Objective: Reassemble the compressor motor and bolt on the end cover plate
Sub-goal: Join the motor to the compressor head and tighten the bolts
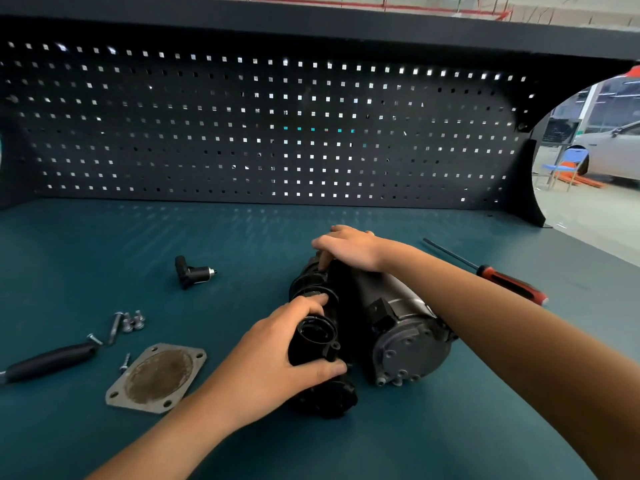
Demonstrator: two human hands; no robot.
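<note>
- My left hand (277,351) grips the black housing (317,341) on the left flank of the compressor motor (408,341), thumb and fingers curled round it.
- My right hand (349,247) holds the motor's far end, fingers curled over its top.
- The end cover plate (156,375) lies flat, left of the motor and apart from it.
- The bolts (130,322) lie farther left of the motor.
- A red-handled screwdriver (509,282) lies to the motor's right.
</note>
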